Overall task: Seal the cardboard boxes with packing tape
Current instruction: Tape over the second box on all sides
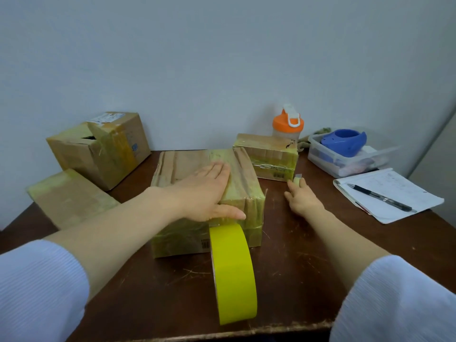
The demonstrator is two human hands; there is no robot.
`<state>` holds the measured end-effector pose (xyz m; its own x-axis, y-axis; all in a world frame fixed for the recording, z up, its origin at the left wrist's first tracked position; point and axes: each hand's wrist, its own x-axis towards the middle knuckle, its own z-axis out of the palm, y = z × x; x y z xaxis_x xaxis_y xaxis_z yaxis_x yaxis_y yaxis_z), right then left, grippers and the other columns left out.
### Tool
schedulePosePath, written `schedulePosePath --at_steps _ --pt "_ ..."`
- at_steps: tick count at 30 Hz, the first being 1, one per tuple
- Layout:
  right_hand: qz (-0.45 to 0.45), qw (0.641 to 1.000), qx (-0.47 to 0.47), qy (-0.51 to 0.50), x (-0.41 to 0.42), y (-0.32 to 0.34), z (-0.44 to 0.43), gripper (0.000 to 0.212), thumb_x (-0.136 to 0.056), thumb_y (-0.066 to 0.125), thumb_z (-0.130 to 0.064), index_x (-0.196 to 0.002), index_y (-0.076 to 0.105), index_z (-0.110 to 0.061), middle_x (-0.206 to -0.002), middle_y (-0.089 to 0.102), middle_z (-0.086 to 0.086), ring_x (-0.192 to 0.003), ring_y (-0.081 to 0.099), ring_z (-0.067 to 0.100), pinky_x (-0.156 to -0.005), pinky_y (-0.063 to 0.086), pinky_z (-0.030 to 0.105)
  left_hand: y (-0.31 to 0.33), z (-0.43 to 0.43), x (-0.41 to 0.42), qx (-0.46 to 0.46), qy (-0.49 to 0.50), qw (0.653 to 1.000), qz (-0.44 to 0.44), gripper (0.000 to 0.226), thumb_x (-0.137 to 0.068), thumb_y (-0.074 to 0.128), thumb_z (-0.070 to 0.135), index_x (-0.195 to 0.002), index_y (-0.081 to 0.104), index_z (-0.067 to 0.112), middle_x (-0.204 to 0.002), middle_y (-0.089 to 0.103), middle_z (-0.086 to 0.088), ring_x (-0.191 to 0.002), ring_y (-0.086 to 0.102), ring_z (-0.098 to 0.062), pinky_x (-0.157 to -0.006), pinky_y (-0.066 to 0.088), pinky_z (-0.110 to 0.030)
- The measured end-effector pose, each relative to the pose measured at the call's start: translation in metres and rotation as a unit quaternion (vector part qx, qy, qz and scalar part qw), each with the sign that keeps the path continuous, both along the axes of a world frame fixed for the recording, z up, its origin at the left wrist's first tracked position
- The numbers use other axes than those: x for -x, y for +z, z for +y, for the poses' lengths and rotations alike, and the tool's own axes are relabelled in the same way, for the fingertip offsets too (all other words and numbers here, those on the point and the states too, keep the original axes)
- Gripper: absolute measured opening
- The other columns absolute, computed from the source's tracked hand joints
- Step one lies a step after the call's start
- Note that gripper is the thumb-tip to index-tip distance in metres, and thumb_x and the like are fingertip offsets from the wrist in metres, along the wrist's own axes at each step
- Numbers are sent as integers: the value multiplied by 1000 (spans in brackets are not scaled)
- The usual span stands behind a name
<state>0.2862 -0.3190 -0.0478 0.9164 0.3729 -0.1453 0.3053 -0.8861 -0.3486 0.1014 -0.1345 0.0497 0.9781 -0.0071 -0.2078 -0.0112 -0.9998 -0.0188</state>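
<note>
Head view: the left hand [209,191] presses flat, fingers straight, on the cardboard box [244,169] at mid-table [296,267]. The box is brown and glossy with yellowish tape. Just below the thumb, the yellow tape roll [233,275] stands on edge by the near edge. The right hand [302,199] rests loosely open on the table, right of the box.

Plain pale blue-grey wall [222,58] behind, unmarked. Dark brown wooden table [296,280] set against it — surface scratched, front edge worn. Lighting even and soft.
</note>
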Motion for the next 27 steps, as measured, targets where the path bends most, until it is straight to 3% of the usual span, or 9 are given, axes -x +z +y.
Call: schedulePosePath --at_steps 3,5,7,11,15,18,22,25,27 --pt "-72 995 67 -21 1 -3 -2 33 -99 43 -27 -126 52 -9 -136 45 13 -116 52 32 -86 46 40 -1 0 0 3 0 1000 -1 123 -60 24 84 -147 -18 8 -156 -20 -11 -145 -15 -21 -107 -10 -25" --pt "-134 984 112 -40 8 0 -3 28 -94 53 -14 -121 53 -7 -118 55 13 -102 59 31 -69 46 35 -1 1 0 3 -1 1000 -3 125 -58 26 86 -147 -18 9 -156 -21 -10 -144 -15 -20 -106 -10 -25" --pt "-133 982 120 -59 10 4 -6 33 -89 60 -10 -120 53 -5 -114 56 14 -100 60 31 -66 43 34 -1 2 -1 1 -8 1000 -8 124 -59 26 86 -147 -17 10 -156 -20 -9 -145 -14 -19 -106 -10 -24" --pt "3 983 -81 -162 17 19 -25 20 -91 58 -19 -101 53 -3 -90 60 13 -77 58 26 -59 43 31 4 3 -2 2 -19 1000 -14 121 -62 29 84 -148 -15 11 -157 -18 -8 -145 -13 -18 -105 -9 -23" --pt "136 892 -366 -229 45 44 -35 29 -94 52 -8 -122 51 -1 -92 56 12 -62 55 19 -38 43 23 9 -1 6 -18 -11 999 -50 116 -68 35 81 -150 -7 12 -159 -8 -6 -146 -3 -17 -112 -2 -26" --pt "122 868 -458 -146 76 70 -29 42 -87 57 0 -127 48 -12 -89 61 7 -62 57 13 -47 47 22 9 -9 21 2 33 988 -151 103 -74 45 76 -150 17 12 -157 19 -7 -143 20 -21 -113 21 -35" --pt "21 920 -388 53 120 104 0 16 -77 71 -11 -90 66 -19 -76 64 -3 -62 56 8 -57 47 22 3 -18 53 133 158 913 -352 46 -81 58 51 -114 51 21 -116 51 0 -107 50 -18 -80 41 -33" --pt "7 939 -311 150 136 122 21 23 -65 85 -26 -83 71 -21 -84 65 -6 -79 61 7 -66 48 19 -5 -22 77 260 243 891 -282 25 -80 52 46 -79 48 22 -76 51 5 -63 48 -11 -53 34 -28" --pt "1 959 -221 175 137 126 32 39 -59 88 -33 -92 73 -19 -96 67 2 -94 63 17 -78 52 31 -12 -25 85 387 320 851 -153 34 -84 53 52 -91 53 19 -80 54 1 -65 51 -14 -50 40 -25"
